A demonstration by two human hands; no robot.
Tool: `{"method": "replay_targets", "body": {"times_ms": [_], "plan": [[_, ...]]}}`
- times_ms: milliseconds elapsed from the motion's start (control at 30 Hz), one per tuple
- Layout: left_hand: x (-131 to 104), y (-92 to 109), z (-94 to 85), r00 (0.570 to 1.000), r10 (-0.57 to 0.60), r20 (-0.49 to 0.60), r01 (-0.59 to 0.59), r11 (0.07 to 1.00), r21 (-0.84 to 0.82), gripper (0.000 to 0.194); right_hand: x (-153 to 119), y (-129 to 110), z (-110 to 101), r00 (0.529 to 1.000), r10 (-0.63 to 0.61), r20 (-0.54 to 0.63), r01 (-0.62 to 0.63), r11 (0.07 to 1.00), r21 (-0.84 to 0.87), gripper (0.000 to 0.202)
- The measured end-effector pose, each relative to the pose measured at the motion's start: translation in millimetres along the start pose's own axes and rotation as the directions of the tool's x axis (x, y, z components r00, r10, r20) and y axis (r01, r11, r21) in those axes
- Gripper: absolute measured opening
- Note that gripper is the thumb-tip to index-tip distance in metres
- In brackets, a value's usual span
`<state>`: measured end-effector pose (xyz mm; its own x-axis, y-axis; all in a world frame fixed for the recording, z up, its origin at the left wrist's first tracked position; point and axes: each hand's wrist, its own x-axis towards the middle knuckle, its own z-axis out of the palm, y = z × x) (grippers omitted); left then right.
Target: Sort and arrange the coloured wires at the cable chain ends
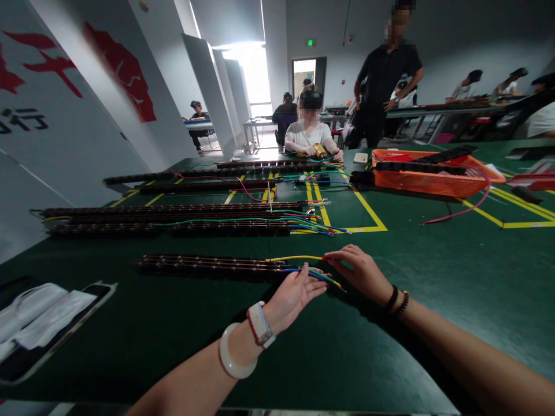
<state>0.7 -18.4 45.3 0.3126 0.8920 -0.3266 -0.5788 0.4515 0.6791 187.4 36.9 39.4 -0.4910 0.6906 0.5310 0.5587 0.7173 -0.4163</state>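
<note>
A dark strip assembly (208, 266) lies crosswise on the green table, with coloured wires leaving its right end. The yellow wire (292, 257) runs to my right hand (359, 270), whose thumb and fingers pinch its reddish tip. My left hand (297, 292) is palm up beneath the blue and green wires (318, 273), its fingers stretched out and its thumb raised beside them. The wires rest across its fingers, and their ends stick out past the fingertips. Beyond, a bundle of similar long strips (173, 219) lies with its wire ends pointing right.
An orange basket (433, 182) holding dark strips stands at the back right. On the left lies a tray (65, 341) with white packets. Across the table (433, 289) a seated person holds a yellow tool (319, 151); another person stands behind. More strips lie at the back.
</note>
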Motion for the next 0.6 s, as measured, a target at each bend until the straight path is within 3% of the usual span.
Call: {"method": "replay_targets", "body": {"times_ms": [233,600], "plan": [[3.5,-2.4,-5.0,1.000,0.003,0.016,-0.003,1.000,-0.003,0.023,15.3,21.9,18.5,0.996,0.071,0.056,-0.065,0.992,-0.108,0.016],[3.5,-0.4,-4.4,1.000,-0.027,-0.011,0.027,1.000,-0.010,0.024,17.0,25.2,22.4,0.987,0.117,0.112,-0.103,0.988,-0.117,0.018]]}}
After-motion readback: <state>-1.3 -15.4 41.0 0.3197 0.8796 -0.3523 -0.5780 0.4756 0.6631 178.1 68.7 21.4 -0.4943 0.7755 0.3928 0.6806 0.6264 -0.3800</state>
